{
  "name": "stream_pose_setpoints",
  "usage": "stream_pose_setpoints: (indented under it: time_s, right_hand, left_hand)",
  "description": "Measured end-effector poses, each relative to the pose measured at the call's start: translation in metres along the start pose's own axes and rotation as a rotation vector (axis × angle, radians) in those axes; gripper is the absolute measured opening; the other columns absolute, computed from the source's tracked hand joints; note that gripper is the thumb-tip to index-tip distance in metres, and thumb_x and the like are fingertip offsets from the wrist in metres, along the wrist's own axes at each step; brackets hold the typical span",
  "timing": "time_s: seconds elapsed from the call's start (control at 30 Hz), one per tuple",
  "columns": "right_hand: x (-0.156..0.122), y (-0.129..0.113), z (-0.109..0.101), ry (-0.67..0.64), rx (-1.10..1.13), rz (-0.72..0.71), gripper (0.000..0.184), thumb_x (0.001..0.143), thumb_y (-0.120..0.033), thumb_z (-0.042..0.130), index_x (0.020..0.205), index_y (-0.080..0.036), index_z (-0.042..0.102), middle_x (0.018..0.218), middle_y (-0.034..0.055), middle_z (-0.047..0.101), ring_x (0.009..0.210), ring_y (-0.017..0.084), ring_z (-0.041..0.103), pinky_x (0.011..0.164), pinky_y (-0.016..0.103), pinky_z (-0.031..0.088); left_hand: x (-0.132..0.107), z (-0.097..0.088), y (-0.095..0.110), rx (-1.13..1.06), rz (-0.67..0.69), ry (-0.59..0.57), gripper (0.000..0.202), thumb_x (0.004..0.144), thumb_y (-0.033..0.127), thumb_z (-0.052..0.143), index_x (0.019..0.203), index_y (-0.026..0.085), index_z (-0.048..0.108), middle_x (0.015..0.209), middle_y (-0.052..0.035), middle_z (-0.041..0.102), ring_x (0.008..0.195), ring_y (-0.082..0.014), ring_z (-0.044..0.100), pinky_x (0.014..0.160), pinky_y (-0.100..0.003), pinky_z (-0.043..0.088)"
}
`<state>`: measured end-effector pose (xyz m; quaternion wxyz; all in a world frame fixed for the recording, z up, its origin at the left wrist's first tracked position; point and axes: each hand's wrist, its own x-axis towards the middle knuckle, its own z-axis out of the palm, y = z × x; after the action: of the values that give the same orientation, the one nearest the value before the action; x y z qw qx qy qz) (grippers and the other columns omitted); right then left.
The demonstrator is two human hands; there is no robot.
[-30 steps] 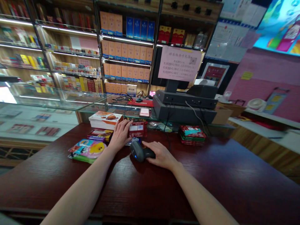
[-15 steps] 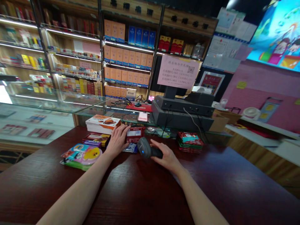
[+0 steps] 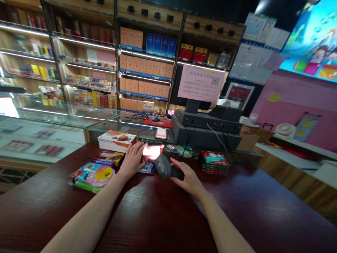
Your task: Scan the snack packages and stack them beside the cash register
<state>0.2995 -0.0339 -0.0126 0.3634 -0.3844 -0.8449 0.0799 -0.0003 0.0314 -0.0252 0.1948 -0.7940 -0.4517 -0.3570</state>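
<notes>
My right hand (image 3: 190, 176) is wrapped round the handle of a dark grey barcode scanner (image 3: 163, 166), its head turned to the left. My left hand (image 3: 132, 160) grips the left end of a dark red snack packet (image 3: 154, 153), fingers over its top edge and thumb below. White-pink light glares on the face of the packet, in front of the scanner. Below it lies a blue packet (image 3: 147, 168), partly behind my left thumb. Left of that hand are a white-and-orange box (image 3: 116, 141), a yellow-brown packet (image 3: 113, 156) and a colourful pouch with a yellow figure (image 3: 94, 175).
A stack of red-and-green packets (image 3: 214, 161) stands on the right of the dark wooden table (image 3: 168, 218). Behind it are a grey cash register base (image 3: 205, 135) and a glass counter (image 3: 113, 123). Lit shelves (image 3: 144, 72) with boxed goods line the back wall.
Bright light from the scanner now falls on the red packet, whose barcode showed before. Both hands have kept almost the same place; the view has shifted slightly.
</notes>
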Motion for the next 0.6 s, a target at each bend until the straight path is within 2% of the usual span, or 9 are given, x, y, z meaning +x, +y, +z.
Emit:
stream_pose_setpoints:
  time_s: [0.33,0.47,0.6]
  right_hand:
    - [-0.001,0.000,-0.001,-0.008,-0.001,0.015,0.080,0.084,-0.026,0.073,0.154,-0.034,0.035,0.130,0.0061,0.066,0.117,0.026,0.061,0.104,0.046,0.045]
    - [-0.001,-0.003,0.004,-0.085,0.016,0.027,0.084,0.082,-0.023,0.075,0.154,-0.034,0.034,0.134,0.0061,0.064,0.120,0.026,0.060,0.103,0.044,0.046]
    - [0.000,-0.013,0.015,-0.191,-0.014,-0.021,0.083,0.081,-0.025,0.076,0.153,-0.033,0.036,0.135,0.0059,0.063,0.121,0.026,0.059,0.103,0.042,0.045]
  left_hand:
    - [0.000,-0.002,-0.001,0.022,0.008,-0.006,0.090,0.074,0.020,0.070,0.153,0.022,0.028,0.146,-0.0155,0.048,0.140,-0.0335,0.042,0.121,-0.055,0.027]
    - [0.000,-0.003,-0.002,0.012,-0.003,0.011,0.090,0.075,0.020,0.070,0.154,0.023,0.027,0.146,-0.0156,0.047,0.141,-0.0339,0.041,0.121,-0.054,0.029]
    - [0.001,-0.003,-0.002,-0.002,-0.012,0.020,0.090,0.075,0.020,0.070,0.154,0.023,0.027,0.147,-0.0161,0.046,0.141,-0.0346,0.041,0.120,-0.055,0.030]
